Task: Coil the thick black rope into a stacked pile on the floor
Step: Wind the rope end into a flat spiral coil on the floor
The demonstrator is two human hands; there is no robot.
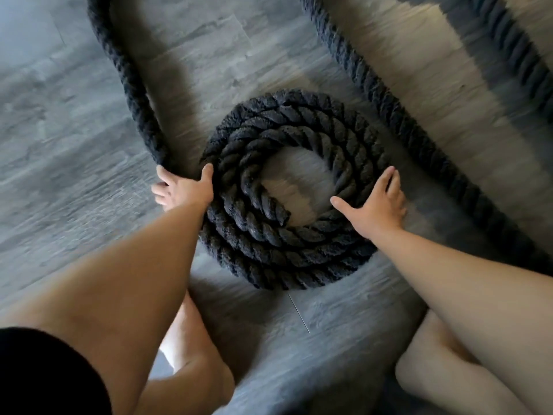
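A thick black twisted rope lies in a flat coil [287, 187] of about three rings on the grey wood-look floor, its cut end [281, 215] pointing into the open centre. My left hand [187, 184] grips the rope where it leaves the coil's left side. From there a loose length [125, 73] runs up and out of the frame at the top left. My right hand [374, 202] rests flat, fingers spread, on the coil's right edge, holding nothing.
Another stretch of the same rope [398, 109] crosses the floor diagonally from the top centre to the right edge. My bare feet and legs [191, 348] stand just below the coil. A pale sunlit patch [443, 85] marks the floor at the upper right.
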